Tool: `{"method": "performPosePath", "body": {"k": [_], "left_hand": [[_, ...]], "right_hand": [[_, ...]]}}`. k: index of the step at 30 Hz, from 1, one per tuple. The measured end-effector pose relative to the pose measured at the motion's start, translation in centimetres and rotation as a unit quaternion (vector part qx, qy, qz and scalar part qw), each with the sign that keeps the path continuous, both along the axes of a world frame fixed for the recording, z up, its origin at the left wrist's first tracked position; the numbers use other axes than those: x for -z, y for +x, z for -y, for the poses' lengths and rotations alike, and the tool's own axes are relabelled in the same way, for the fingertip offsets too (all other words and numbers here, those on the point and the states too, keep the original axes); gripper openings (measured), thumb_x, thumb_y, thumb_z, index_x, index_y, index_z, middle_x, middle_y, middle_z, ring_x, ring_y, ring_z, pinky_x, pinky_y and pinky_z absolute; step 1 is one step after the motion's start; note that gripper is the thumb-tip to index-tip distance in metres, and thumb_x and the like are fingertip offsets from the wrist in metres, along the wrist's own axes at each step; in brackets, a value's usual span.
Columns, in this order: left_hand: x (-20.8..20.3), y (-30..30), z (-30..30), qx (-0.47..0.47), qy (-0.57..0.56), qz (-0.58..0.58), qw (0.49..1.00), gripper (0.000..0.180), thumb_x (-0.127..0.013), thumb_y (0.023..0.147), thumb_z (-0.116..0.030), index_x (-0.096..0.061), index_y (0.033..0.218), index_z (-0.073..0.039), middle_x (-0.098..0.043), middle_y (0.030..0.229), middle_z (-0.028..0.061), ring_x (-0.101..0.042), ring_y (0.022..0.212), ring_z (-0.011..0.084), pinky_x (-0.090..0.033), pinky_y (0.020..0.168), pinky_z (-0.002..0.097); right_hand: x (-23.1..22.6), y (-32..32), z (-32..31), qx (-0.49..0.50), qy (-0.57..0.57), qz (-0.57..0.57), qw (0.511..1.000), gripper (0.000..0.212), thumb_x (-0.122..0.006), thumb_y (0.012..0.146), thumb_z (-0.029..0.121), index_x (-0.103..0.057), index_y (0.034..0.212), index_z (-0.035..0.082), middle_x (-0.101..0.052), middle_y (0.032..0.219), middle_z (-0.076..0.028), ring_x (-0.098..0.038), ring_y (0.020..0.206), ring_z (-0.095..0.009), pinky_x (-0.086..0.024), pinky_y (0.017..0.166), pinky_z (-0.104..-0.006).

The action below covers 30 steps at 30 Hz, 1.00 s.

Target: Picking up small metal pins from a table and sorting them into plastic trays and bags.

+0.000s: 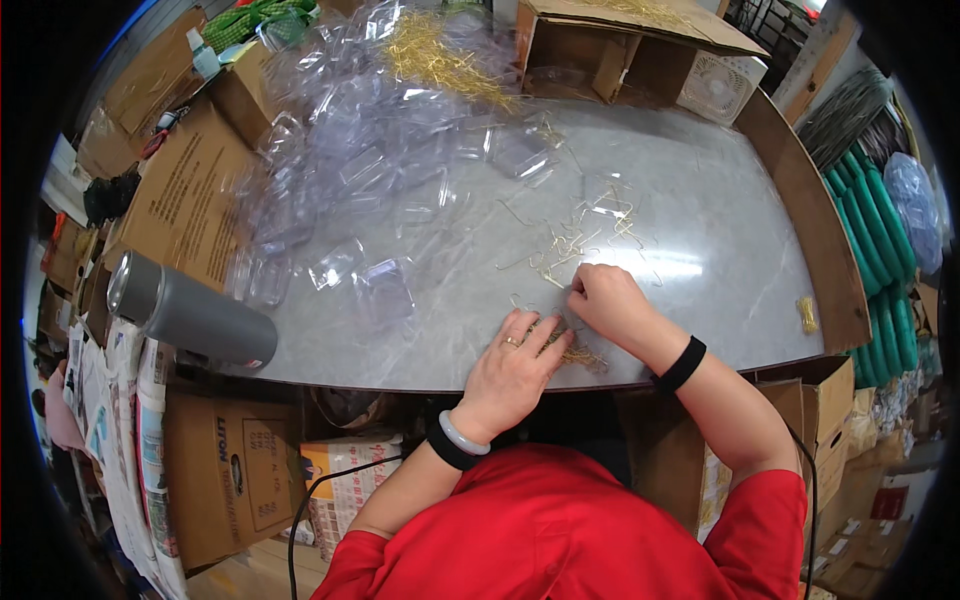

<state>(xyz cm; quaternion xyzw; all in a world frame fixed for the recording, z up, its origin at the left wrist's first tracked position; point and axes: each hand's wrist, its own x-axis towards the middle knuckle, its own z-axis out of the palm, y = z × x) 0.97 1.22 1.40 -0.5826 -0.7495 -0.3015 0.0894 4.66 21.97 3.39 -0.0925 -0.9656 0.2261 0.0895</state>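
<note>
My left hand (508,368), with a ring on one finger, lies curled over a small bunch of gold wire hooks (582,356) by the table's front edge. Its fingers hold the bunch against the tabletop, and part of the bunch is hidden under them. Just to the right and a little farther off, my right hand (612,302) is closed with its fingertips pinched together. Whatever is between those fingertips is too small or hidden to make out. Beyond it, loose gold wire hooks (568,245) lie scattered on the grey table (700,190).
Clear plastic boxes (350,150) heap up at the left and back, with a pile of gold wire pieces (440,60) on top. A grey bottle (195,312) lies at the left edge. A cardboard box (580,55) and white fan (720,85) stand behind; a gold bundle (807,314) sits right.
</note>
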Motion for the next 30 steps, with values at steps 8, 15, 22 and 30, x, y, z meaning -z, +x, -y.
{"method": "performPosePath", "body": {"k": [8,15,22,30], "left_hand": [[0.7,0.2,0.3,-0.01,-0.004,0.033,0.999,0.043,-0.071,0.087,-0.012,-0.061,0.128,-0.004,-0.054,0.133,0.0159,-0.05,0.126,0.0366,-0.045,0.107,0.048],[0.5,0.1,-0.1,-0.061,-0.037,0.007,0.997,0.061,-0.072,0.088,-0.019,-0.048,0.138,0.006,-0.047,0.143,0.0217,-0.043,0.134,0.0412,-0.035,0.116,0.0518],[0.6,0.1,0.0,-0.044,-0.055,0.011,0.997,0.058,-0.071,0.09,-0.021,-0.051,0.137,0.006,-0.048,0.143,0.0219,-0.042,0.137,0.0414,-0.033,0.117,0.0531],[1.0,0.0,0.0,-0.035,-0.057,0.01,0.998,0.055,-0.07,0.091,-0.021,-0.053,0.138,0.002,-0.049,0.144,0.0205,-0.044,0.136,0.0387,-0.034,0.117,0.0518]], "right_hand": [[-1.5,3.1,0.0,-0.108,0.019,0.018,0.994,0.01,-0.064,0.084,0.009,-0.066,0.091,0.002,-0.066,0.089,-0.018,-0.066,0.083,-0.04,-0.054,0.075,-0.0477],[-2.2,2.7,-0.6,-0.141,0.064,-0.048,0.987,0.013,-0.061,0.087,0.008,-0.065,0.099,0.006,-0.063,0.098,-0.015,-0.067,0.086,-0.036,-0.055,0.075,-0.0447],[-1.6,2.2,0.5,-0.154,0.154,-0.031,0.975,0.019,-0.064,0.088,0.011,-0.068,0.106,0.008,-0.063,0.097,-0.016,-0.067,0.083,-0.037,-0.056,0.076,-0.0443],[-1.7,4.6,-2.5,-0.02,-0.035,0.033,0.999,0.024,-0.069,0.088,0.015,-0.069,0.11,0.007,-0.065,0.098,-0.014,-0.067,0.085,-0.039,-0.055,0.078,-0.0461]]}}
